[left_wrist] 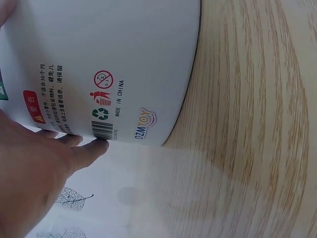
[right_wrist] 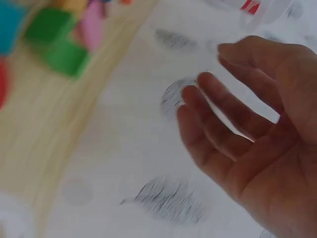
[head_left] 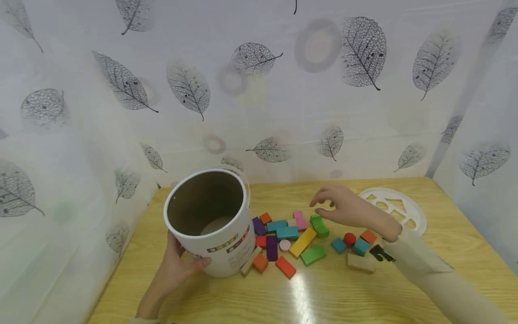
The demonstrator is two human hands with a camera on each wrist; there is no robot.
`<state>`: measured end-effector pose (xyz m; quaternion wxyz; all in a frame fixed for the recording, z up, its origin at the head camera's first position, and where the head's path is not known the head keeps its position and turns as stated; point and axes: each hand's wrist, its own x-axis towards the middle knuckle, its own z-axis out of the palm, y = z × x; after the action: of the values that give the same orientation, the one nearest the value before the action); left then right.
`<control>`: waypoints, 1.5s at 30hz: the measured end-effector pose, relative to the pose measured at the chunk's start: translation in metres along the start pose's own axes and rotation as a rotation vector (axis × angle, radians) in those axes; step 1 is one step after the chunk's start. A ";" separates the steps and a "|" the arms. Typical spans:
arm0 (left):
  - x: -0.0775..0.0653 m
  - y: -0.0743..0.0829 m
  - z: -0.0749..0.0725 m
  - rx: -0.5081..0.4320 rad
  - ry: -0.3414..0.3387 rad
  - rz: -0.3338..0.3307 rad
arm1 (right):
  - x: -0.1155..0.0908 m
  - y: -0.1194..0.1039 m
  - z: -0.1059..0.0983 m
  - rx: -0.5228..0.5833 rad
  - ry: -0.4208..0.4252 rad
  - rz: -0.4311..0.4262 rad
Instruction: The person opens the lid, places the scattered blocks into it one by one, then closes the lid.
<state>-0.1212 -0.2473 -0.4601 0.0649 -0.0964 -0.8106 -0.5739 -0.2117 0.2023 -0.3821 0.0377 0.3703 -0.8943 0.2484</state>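
A tall white bucket (head_left: 220,252) stands on the left of the table, its mouth tipped toward the camera and its visible inner floor bare. My left hand (head_left: 174,267) grips its lower left side, thumb across the front and fingers along the wall; in the left wrist view the fingers lie beside the bucket's printed label (left_wrist: 102,130). Over the blocks hovers my right hand (head_left: 350,207), loosely bent and holding nothing. Closest to it is a green curved block (head_left: 319,226). A yellow block (head_left: 302,243), another green block (head_left: 313,255) and a purple block (head_left: 272,248) lie nearby.
A white lid with shaped cutouts (head_left: 420,218) lies at the back right, partly behind the right arm. Beside that forearm sit a red round block (head_left: 350,239), a blue block (head_left: 361,246) and a plain wooden block (head_left: 361,263). Leaf-patterned sheeting (head_left: 283,108) closes off the back and sides.
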 end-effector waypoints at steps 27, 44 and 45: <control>-0.001 0.000 0.001 0.003 0.017 0.008 | -0.106 0.037 0.026 -0.064 -0.140 0.259; 0.002 0.001 -0.001 -0.009 0.000 0.003 | -0.101 0.028 0.020 0.081 0.157 0.079; 0.001 0.001 -0.002 -0.012 0.001 0.001 | -0.099 0.027 0.020 0.108 0.198 0.042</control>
<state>-0.1223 -0.2485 -0.4582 0.0650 -0.0966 -0.8071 -0.5788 -0.1562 0.2727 -0.4352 0.1008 0.3264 -0.8792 0.3322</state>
